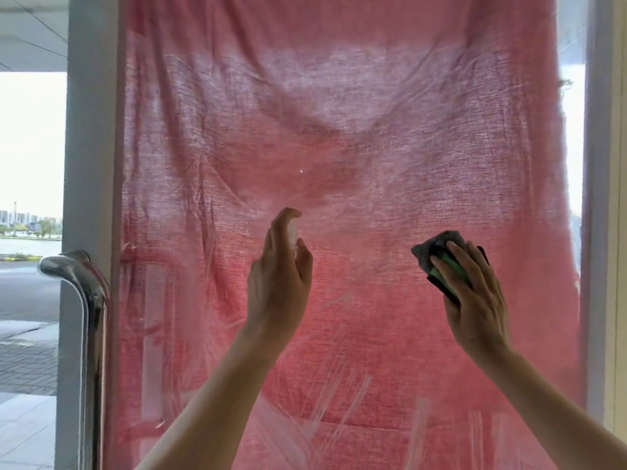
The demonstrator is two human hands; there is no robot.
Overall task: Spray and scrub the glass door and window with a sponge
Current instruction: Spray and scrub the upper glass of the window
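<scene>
Left grip point(278, 276): clamped on spray bottle point(292, 234), nozzle toward glass door point(339, 96) | Right grip point(475, 300): clamped on sponge point(434, 256), level with and well right of bottle, contact with pane unclear | Target glass: up-left of sponge, likely next scrub

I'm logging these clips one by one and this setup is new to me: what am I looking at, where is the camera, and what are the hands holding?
There is no machine here, just a person's two bare hands, filmed by one camera worn on the head and looking forward. The left hand grips a small spray bottle, one finger on top, aimed at the glass. The right hand holds a sponge up at the glass. A pink cloth hangs behind the smeared pane. A metal handle is at the left.
</scene>
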